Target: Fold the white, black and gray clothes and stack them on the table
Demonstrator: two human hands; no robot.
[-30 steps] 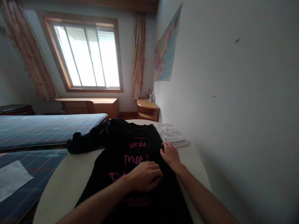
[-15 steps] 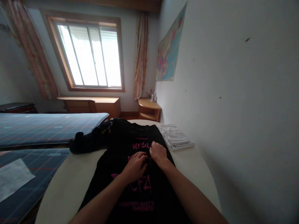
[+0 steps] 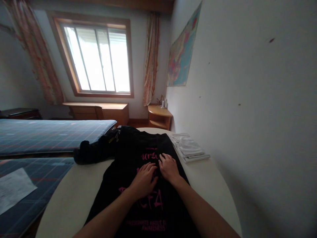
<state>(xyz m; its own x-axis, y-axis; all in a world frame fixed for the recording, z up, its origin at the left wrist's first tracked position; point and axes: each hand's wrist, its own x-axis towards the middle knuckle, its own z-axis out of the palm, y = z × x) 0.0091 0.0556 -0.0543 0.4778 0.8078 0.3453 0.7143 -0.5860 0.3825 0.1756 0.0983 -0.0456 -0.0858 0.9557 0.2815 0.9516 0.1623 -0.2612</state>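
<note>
Black with pink brush-style lettering point(image 3: 156, 200), your T-shirt point(image 3: 166, 191) lies smooth at six o'clock on the round table point(image 3: 213, 185); your left hand point(image 3: 145, 180) and right hand point(image 3: 169, 168) rest on it, released, loosely spread.

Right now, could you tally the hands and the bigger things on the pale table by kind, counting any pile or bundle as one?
Hands (left hand and right hand): 2
Black shirt with pink lettering: 1
White folded pile: 1
Black bundle: 1
Total: 5
</note>
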